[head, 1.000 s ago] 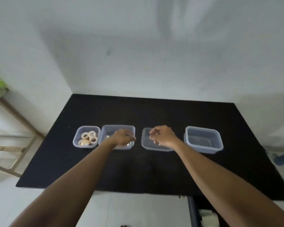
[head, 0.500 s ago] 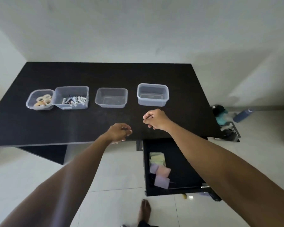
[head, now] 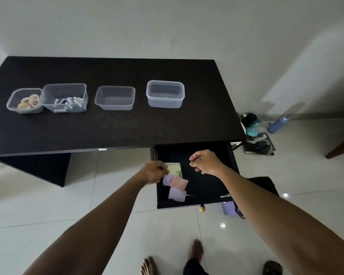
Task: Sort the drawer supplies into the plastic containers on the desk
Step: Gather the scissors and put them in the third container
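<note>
Four clear plastic containers stand in a row on the black desk (head: 111, 128). The leftmost container (head: 14, 102) holds tape rolls, and the second container (head: 48, 92) holds small clips. The third container (head: 114, 105) and the fourth container (head: 165, 102) are empty. Under the desk's right end the drawer (head: 207, 187) is open. It holds a yellow sticky pad (head: 175, 168), a pink pad (head: 179, 182) and a purple pad (head: 177, 193). My left hand (head: 154, 172) is at the drawer's left edge, its curled fingertips against the yellow pad. My right hand (head: 205, 162) hovers over the drawer, loosely curled and holding nothing.
A brass knob (head: 202, 209) sticks out from the drawer front. On the floor to the right lie a blue bottle (head: 278, 124) and dark bags (head: 252, 124). A brown furniture corner (head: 342, 147) is at the far right. My feet (head: 195, 253) stand on the white tiles.
Both hands left the containers, drew back across the desk and came down over the open drawer. My view tilted down and right, and the drawer came into sight.
</note>
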A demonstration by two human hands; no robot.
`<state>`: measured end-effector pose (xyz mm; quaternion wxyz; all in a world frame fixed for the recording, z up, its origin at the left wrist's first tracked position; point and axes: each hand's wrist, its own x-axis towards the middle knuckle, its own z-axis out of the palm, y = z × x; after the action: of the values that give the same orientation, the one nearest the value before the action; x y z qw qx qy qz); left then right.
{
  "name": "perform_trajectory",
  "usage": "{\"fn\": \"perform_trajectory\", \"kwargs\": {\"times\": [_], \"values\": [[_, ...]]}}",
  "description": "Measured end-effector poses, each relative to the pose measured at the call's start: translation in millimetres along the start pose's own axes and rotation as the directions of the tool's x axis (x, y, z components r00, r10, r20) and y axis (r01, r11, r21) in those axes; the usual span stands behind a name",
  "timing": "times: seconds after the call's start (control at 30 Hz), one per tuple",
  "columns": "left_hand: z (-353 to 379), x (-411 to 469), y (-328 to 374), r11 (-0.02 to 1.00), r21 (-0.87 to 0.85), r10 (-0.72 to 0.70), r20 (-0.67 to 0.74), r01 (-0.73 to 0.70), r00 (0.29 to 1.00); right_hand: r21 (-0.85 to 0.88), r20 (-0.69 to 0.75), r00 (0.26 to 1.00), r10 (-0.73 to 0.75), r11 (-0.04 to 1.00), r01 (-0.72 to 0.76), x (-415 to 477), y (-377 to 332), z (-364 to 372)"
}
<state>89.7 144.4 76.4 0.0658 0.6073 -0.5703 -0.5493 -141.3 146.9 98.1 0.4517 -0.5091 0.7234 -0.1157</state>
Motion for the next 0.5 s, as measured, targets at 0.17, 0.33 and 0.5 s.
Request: {"fn": "perform_trajectory", "kwargs": {"times": [0.17, 0.33, 0.5], "values": [[42.0, 11.7, -7.2, 0.999, 0.011, -0.036, -0.014, 0.036, 0.999, -0.045, 0.043, 0.999, 0.013, 0.999, -0.011, 6.2, 42.4, -3.4], [82.0, 37.8, -19.0, 0.996, 0.045, -0.077, -0.095, 0.082, 0.992, -0.106, 0.135, 0.991, -0.017, 0.994, 0.032, 40.1, 82.8, 13.2], [104.4, 65.1, -33.9, 0.994, 0.09, -0.05, -0.201, 0.069, 0.978, -0.129, 0.203, 0.979, -0.028, 0.99, 0.055, 74.4, 114.8, 47.4]]}}
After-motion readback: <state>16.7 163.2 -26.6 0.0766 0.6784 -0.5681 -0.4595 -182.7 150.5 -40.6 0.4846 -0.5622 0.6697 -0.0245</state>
